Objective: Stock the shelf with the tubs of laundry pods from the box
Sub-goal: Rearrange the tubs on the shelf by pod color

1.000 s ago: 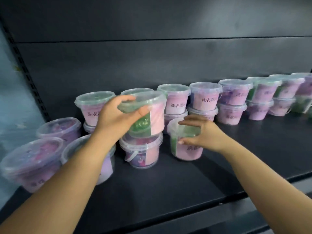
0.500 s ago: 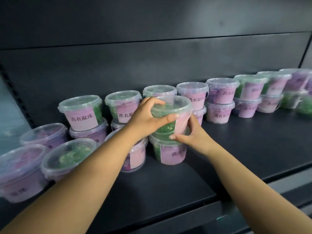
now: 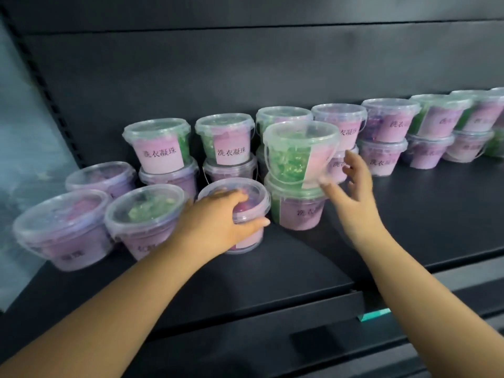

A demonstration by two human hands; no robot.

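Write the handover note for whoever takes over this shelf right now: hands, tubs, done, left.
Left hand: grips the front purple tub from above, fingers over its lid, thumb on its side; the tub stands on the shelf.
Right hand: open, beside the green tub that sits on a lower tub; contact too blurred to tell.
Done: back row stacked two high; three single tubs at the left end.
Left: probably build the front singles into stacks; box not in view, so remaining stock is unknown.
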